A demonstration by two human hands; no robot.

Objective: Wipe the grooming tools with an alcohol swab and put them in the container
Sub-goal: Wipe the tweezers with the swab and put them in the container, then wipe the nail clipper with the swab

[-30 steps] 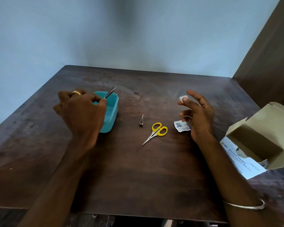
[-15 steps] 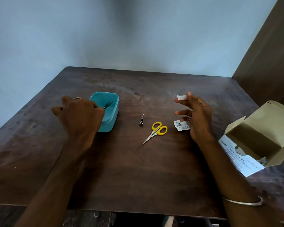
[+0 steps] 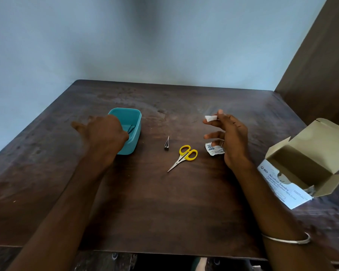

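A teal container [image 3: 134, 122] stands on the dark wooden table [image 3: 164, 202] at the left of centre, and metal tweezers [image 3: 131, 129] lie inside it. My left hand [image 3: 104, 132] hovers over the container's left side with its thumb spread out and holds nothing. A small pointed metal tool [image 3: 166, 143] and yellow-handled scissors [image 3: 184, 155] lie on the table between my hands. My right hand [image 3: 232, 139] is raised at the right and pinches a white alcohol swab [image 3: 210, 118] between thumb and forefinger.
A torn swab wrapper [image 3: 213, 150] lies on the table just under my right hand. An open cardboard box of alcohol swabs [image 3: 305, 165] sits at the right edge. A blue wall stands behind the table, a brown panel at the far right.
My left hand lowered the tweezers into the teal container and let go of them; they now lie inside. My right hand stayed in place, still pinching the swab.
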